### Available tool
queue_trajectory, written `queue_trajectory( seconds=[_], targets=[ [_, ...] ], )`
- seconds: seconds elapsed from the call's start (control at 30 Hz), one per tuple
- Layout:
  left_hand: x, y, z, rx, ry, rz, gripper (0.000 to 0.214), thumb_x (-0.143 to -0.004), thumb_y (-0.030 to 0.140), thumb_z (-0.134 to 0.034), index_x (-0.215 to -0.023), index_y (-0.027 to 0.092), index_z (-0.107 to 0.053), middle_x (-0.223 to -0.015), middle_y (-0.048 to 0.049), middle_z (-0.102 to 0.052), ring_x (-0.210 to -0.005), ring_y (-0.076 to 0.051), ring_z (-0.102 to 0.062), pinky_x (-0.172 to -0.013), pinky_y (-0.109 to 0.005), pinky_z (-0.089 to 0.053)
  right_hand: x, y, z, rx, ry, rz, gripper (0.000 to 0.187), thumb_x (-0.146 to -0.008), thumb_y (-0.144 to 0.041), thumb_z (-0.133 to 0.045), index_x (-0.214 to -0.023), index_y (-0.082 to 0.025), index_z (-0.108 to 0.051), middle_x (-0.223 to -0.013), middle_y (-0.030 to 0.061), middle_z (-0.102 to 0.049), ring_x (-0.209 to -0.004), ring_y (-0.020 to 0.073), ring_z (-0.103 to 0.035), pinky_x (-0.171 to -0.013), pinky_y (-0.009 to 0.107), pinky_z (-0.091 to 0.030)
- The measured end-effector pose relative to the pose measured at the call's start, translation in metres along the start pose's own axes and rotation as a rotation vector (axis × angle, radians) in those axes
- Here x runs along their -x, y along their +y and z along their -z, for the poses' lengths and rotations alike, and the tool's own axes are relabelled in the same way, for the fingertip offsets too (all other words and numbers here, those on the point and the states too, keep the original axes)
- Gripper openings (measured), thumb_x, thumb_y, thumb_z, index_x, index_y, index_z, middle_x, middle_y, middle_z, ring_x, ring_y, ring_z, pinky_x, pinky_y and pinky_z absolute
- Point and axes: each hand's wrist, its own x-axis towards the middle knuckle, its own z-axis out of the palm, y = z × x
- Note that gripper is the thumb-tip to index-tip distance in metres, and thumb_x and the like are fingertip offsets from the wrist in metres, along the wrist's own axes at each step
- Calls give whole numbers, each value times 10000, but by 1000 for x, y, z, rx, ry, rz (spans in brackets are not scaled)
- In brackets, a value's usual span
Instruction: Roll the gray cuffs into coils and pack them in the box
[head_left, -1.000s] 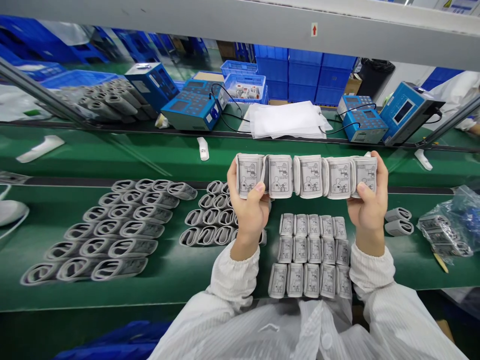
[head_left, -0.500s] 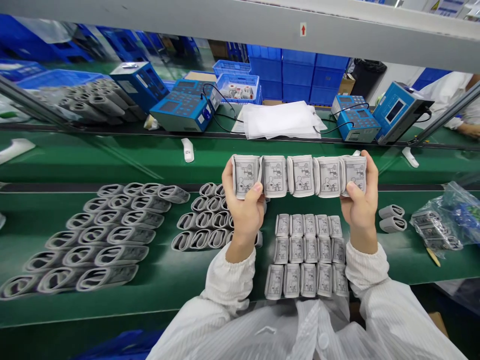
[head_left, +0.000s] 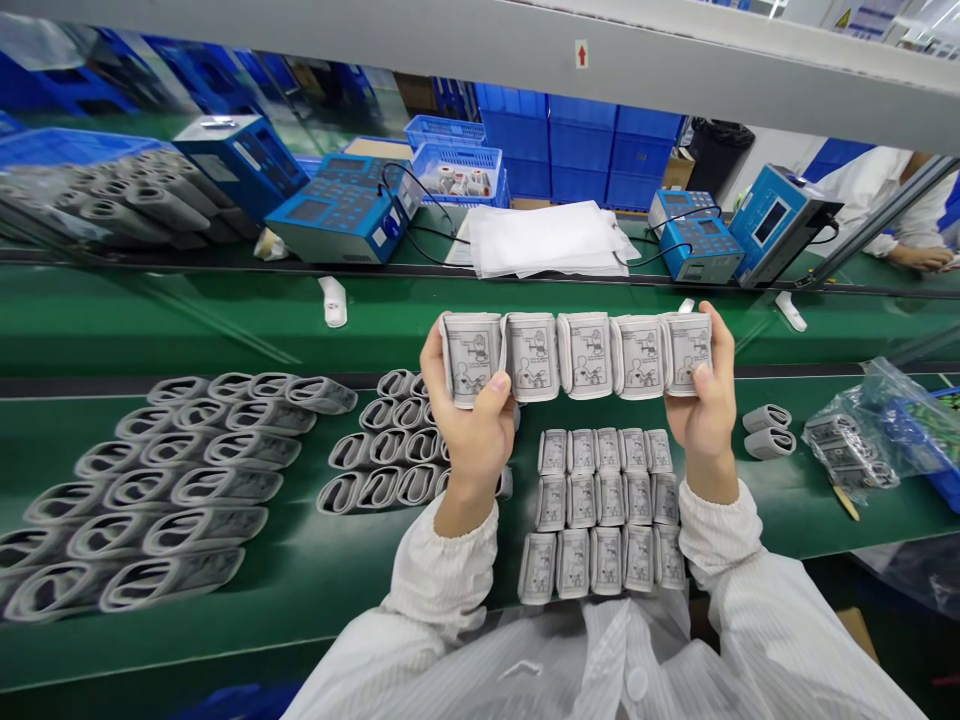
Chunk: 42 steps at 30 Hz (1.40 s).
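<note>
A row of several rolled grey wrist cuffs (head_left: 585,355), printed with hand and body drawings, is held up level, pressed end to end. My left hand (head_left: 476,425) grips the left end, thumb on the printed face. At the opposite end my right hand (head_left: 703,420) squeezes the last cuff, its thumb also in front. Below and between my wrists lie three rows of similar cuffs (head_left: 606,500), printed faces up. To the left of my left wrist, more rolled cuffs (head_left: 397,445) stand in rows, partly hidden by that hand.
Larger grey rolled cuffs (head_left: 202,485) fill the left of the green bench. Two loose cuffs (head_left: 769,430) and a clear bag of cuffs (head_left: 855,450) lie at right. Behind are blue testers (head_left: 345,210), white sheets (head_left: 540,240) and an overhead beam (head_left: 450,40). Another person's hand (head_left: 921,257) shows far right.
The view has swung slightly right, so the bench and its contents sit further left. Both my hands still hold the same row of cuffs, at nearly the same height.
</note>
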Motion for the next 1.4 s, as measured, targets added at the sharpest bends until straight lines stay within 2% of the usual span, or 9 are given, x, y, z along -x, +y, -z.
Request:
queue_trajectory(
  seconds=[0.27, 0.47, 0.67, 0.77, 0.87, 1.0, 1.1, 1.2, 1.4],
  targets=[
    [2, 13, -3, -17, -18, -94, 830, -912, 648, -861, -1651, 462, -532, -1682, -40, -599, -1644, -385, -545, -1353, -559, -525, 2, 5, 0, 4, -10, -41, 1045, -932, -878, -618, -1785, -411, -233, -1520, 160, -627, -1390, 442, -683, -1079, 651, -669],
    [5, 21, -5, -89, -68, -140, 725, -989, 664, -771, -1654, 517, -525, -1699, -11, -580, -1668, -381, -524, -1376, -565, -519, 5, 2, -2, 101, -72, 25, 975, -1001, -856, -469, -1803, -414, -133, -1548, 156, -607, -1422, 423, -675, -1059, 630, -684],
    [-6, 10, 5, -66, -110, -153, 784, -930, 641, -845, -1617, 425, -536, -1623, -71, -597, -1543, -366, -622, -1296, -522, -572, -5, 4, 11, 73, -28, 55, 806, -974, -816, -604, -1634, -419, -367, -1421, 123, -630, -1307, 385, -708, -1063, 609, -659],
    [-14, 1, 15, -256, -273, -123, 838, -853, 541, -935, -1559, 313, -544, -1503, -108, -645, -1330, -328, -732, -1180, -485, -628, -15, 28, 37, 139, -68, 50, 627, -886, -649, -834, -1331, -357, -502, -1307, 83, -648, -1196, 321, -718, -1038, 522, -644],
    [-12, -12, 18, -603, -603, -4, 739, -882, 333, -888, -1542, 263, -563, -1486, -118, -678, -1301, -318, -744, -1177, -490, -615, -12, 70, 65, 195, -219, -102, 502, -855, -450, -880, -1084, -297, -460, -1261, 82, -692, -1144, 275, -705, -1023, 462, -618],
    [8, -40, -1, -1050, -1023, 97, 650, -950, 115, -695, -1584, 211, -588, -1533, -172, -695, -1426, -362, -694, -1224, -538, -576, 9, 123, 88, 513, -462, -233, 486, -846, -279, -776, -1280, -229, -564, -1357, 160, -726, -1232, 308, -709, -1134, 511, -580],
    [24, -65, -28, -1204, -1102, 102, 707, -992, 252, -765, -1662, 234, -541, -1679, -203, -611, -1577, -438, -563, -1288, -653, -495, 18, 142, 88, 687, -596, -202, 747, -799, -211, -771, -1527, -185, -606, -1539, 214, -681, -1442, 403, -639, -1292, 626, -473],
    [30, -88, -55, -1154, -1177, 47, 846, -999, 457, -828, -1738, 278, -457, -1814, -200, -483, -1702, -491, -383, -1359, -799, -291, 14, 149, 74, 687, -660, -178, 797, -772, -292, -890, -1540, -228, -688, -1602, 195, -683, -1510, 483, -594, -1326, 712, -412],
    [16, -120, -72, -1058, -1314, 23, 547, -1003, 386, -827, -1508, 229, -687, -1560, -164, -716, -1492, -371, -649, -1311, -579, -418, 1, 149, 74, 583, -736, -158, 572, -863, -458, -889, -1389, -256, -788, -1410, 108, -826, -1286, 396, -777, -1197, 562, -581]
  ],
)
